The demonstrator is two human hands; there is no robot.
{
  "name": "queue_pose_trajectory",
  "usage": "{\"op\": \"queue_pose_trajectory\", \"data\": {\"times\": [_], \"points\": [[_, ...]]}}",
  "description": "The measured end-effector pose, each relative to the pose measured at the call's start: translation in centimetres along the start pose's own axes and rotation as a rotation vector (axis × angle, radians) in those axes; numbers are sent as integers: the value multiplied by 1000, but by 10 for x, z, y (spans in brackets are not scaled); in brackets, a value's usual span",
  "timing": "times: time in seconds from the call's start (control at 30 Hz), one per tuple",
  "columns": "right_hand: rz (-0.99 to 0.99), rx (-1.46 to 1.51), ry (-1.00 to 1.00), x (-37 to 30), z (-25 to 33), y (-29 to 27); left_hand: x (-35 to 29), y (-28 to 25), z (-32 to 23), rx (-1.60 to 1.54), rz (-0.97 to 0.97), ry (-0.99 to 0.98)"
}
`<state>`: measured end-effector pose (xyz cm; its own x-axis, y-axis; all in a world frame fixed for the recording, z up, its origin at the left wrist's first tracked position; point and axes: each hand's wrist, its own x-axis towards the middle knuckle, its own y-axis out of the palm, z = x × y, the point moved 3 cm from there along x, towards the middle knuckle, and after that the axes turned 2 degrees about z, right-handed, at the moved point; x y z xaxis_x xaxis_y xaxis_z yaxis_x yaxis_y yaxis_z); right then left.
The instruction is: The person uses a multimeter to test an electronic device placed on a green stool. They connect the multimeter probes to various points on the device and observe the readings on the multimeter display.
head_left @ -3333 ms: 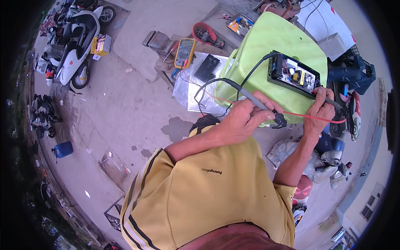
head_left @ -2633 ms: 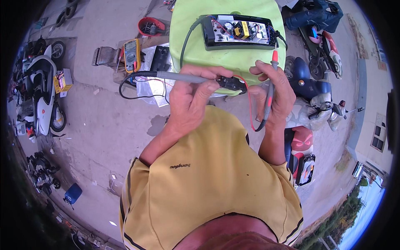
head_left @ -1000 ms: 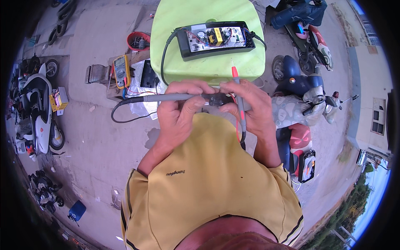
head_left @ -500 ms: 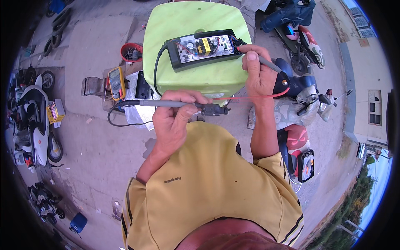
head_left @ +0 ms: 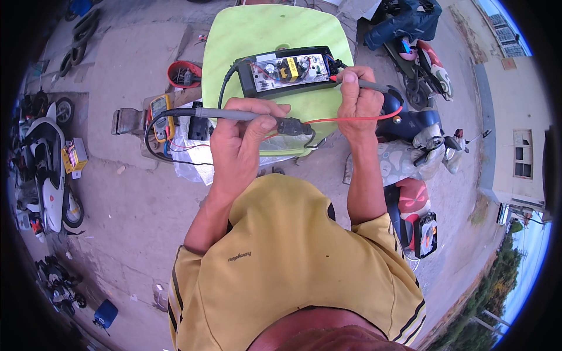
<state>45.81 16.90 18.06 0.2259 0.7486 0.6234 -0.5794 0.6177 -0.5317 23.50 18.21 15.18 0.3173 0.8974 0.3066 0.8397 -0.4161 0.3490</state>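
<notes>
An opened charger in a black case, its circuit board bare, lies on a lime-green plastic stool. My left hand is closed around a grey test probe with a black lead; a black cable plug sits at its fingertips by the probe's end. In my right hand a second grey probe is pinched, its red tip at the lower right edge of the board. Whether that tip touches anything I cannot tell. Its red lead passes below my right thumb toward the left.
A yellow multimeter stands left of the stool, near a red bowl of small parts. Parked scooters line the left, and more two-wheelers stand at the right. Old tires lie at the far left.
My left hand has risen toward the stool with the probe and plug. My right hand's probe has swung flatter, its red tip now shown at the charger's edge.
</notes>
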Motion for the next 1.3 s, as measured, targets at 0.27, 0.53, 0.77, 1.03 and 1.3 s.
{"op": "queue_pose_trajectory", "data": {"times": [0.27, 0.53, 0.77, 1.03, 1.3], "points": [[35, 8, 36, -1, 0, 2, 9, 4, 9, -23, 30, -67], [76, -61, 43, 0, -1, 5, 9, 6, 13, -42, 23, -92], [-33, -10, -44, 1, -3, 7, 9, 6, 12, -86, 17, -133], [2, -14, -29, -1, -1, 4, 7, 5, 11, -81, 23, -147], [37, -101, -19, 1, 1, 7, 7, 6, 14, -68, 8, -89]]}}
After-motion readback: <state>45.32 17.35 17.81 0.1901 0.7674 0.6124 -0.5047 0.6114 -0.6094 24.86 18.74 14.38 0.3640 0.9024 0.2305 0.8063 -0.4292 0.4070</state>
